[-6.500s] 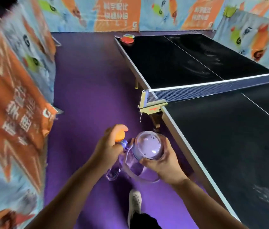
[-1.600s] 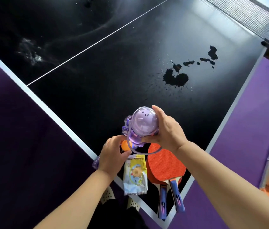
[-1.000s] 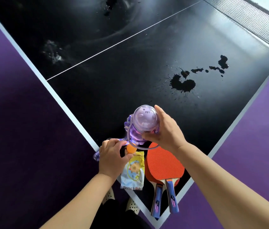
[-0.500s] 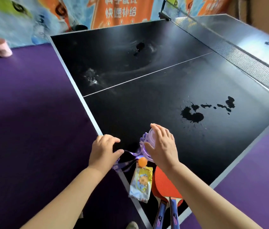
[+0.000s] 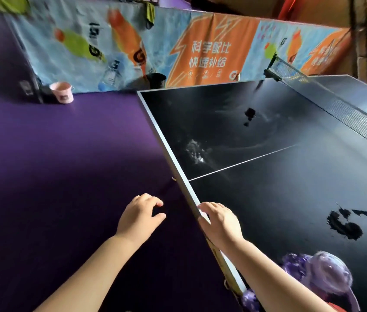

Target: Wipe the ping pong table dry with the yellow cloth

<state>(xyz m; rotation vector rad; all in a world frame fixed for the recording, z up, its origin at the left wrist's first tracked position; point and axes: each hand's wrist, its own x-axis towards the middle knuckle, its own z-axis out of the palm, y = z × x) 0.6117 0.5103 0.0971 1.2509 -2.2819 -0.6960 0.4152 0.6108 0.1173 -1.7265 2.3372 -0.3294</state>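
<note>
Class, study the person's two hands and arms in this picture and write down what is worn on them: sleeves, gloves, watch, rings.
Nothing is worn on either. The left hand and right hand are ungloved, with no rings on the fingers that show. Neither wrist carries a watch or bracelet, and both arms are bare down to the picture's edge, so no sleeve shows.

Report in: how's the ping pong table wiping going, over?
Left grip empty; right grip on edge of black ping pong table. Yellowish cloth draped on far barrier, dark splashes unwiped. Purple plastic bottle on table nearby.
</note>
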